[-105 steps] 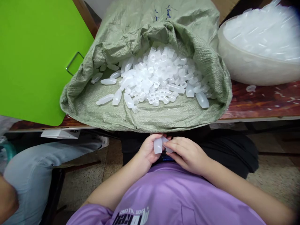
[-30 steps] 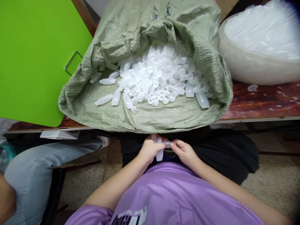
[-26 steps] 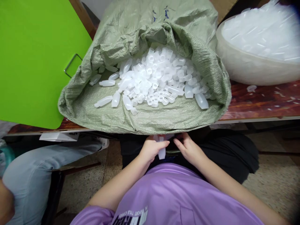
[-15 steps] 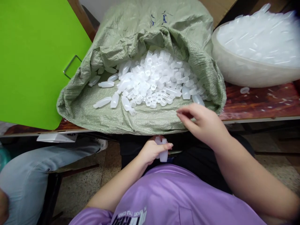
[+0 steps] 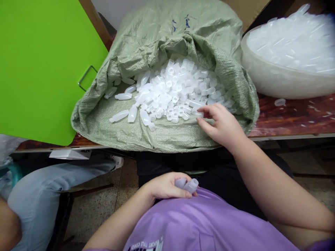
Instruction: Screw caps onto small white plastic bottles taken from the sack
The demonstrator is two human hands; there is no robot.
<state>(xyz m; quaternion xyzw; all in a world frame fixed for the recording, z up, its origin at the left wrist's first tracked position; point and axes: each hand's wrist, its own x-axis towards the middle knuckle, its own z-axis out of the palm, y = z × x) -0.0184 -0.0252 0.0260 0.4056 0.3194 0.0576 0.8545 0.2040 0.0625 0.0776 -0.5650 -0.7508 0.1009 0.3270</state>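
Observation:
A green woven sack lies open on the table edge, with a pile of small translucent plastic bottles and caps in its mouth. My right hand reaches into the sack, and its fingertips pinch at a small white piece at the pile's near right edge. My left hand rests low against my purple shirt, closed around translucent small bottles.
A large translucent basin heaped with white plastic pieces stands at the right on the wooden table. A bright green board with a metal handle covers the left. Another person's leg in light jeans is at lower left.
My right hand left my lap and reached forward into the sack's pile. My left hand, still holding the bottles, dropped lower against my shirt.

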